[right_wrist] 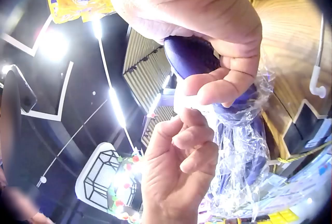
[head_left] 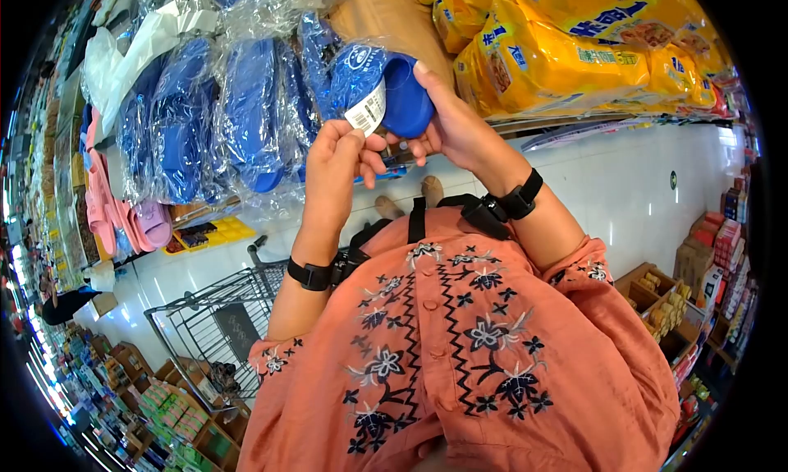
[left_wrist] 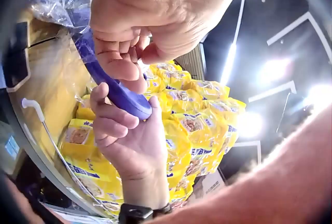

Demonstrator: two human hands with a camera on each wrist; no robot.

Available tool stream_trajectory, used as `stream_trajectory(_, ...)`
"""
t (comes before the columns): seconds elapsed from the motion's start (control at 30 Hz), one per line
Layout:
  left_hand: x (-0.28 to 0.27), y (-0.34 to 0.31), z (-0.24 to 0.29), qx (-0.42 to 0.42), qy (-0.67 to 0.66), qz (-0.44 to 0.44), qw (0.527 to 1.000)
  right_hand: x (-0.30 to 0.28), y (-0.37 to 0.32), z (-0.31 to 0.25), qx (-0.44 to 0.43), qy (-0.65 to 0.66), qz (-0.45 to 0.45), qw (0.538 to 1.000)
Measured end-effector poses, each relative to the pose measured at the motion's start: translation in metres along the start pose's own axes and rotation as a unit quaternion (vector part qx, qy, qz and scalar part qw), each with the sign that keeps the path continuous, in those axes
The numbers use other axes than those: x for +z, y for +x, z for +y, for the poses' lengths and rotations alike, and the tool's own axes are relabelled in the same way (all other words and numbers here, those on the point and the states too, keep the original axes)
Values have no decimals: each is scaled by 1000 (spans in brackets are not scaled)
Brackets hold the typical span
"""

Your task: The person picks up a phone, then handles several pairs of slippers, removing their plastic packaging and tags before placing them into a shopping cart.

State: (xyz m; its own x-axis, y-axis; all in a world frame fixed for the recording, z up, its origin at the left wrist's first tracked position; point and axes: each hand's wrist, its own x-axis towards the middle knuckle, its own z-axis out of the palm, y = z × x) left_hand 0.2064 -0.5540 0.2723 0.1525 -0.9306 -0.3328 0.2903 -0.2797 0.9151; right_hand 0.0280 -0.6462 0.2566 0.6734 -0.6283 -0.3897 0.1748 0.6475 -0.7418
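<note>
A blue slipper (head_left: 409,103) with a printed strap, partly in clear plastic wrap, is held up in front of the person. The right hand (head_left: 458,126) grips its bare heel end, thumb on the upper face and fingers beneath. A white barcode tag (head_left: 366,111) hangs over the slipper's side, and the left hand (head_left: 332,160) pinches its lower corner between thumb and index finger. In the left wrist view the slipper's heel (left_wrist: 136,103) sits between the right thumb and fingers. From the right wrist, the dark sole (right_wrist: 189,55) shows under the right hand.
More wrapped blue slippers (head_left: 254,111) hang just left of the hands. Yellow food packs (head_left: 558,74) are piled on the right of a wooden surface (head_left: 386,16). Pink slippers (head_left: 115,201) hang lower left, near a wire shopping cart (head_left: 205,308). Stocked shelves line both sides.
</note>
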Motion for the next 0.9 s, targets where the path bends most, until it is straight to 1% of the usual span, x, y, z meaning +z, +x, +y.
stream_trajectory(0.13, 1, -1, 0, -23, -54, 0, 998, 5, -2, -5, 2, -11, 10, 1000)
stream_trajectory(0.2, 0, -1, 0, -25, -72, -3, 997, 6, -2, -7, 15, -14, 14, 1000)
stream_trajectory(0.3, -4, -1, -2, -26, -94, -12, 995, 8, -1, -9, 13, -28, 15, 999)
stream_trajectory(0.43, -7, -1, -2, -28, -143, -21, 989, 5, 3, -9, 19, -41, 0, 999)
stream_trajectory(0.9, -11, 1, -5, -32, -173, -39, 984, 13, 3, -16, 19, -50, 3, 999)
